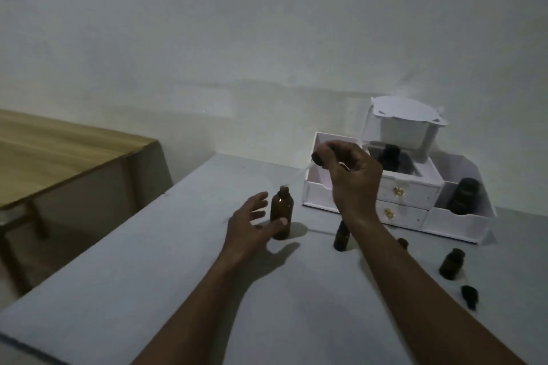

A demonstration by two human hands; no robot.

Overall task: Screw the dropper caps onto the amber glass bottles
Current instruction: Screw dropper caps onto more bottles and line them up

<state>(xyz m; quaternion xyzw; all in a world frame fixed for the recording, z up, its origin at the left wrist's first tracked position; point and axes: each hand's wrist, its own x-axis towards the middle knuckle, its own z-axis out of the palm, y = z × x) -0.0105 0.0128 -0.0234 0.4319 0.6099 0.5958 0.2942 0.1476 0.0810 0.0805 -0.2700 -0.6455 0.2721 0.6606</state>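
Amber bottle [281, 214]: upright on grey table [178, 275], uncapped
Left hand [249, 231]: beside bottle, fingers spread, thumb touching glass
Right hand [353, 178]: raised above bottle, wrist bent; pinching dropper cap [318, 158], pipette angled toward neck

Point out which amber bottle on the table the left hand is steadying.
The tall amber bottle, left of the others: the left hand has its thumb against it; the smaller bottles near the organizer stand untouched.

Upright uncapped amber bottle [281, 213] (dropper cap [318, 158] tilted above it)
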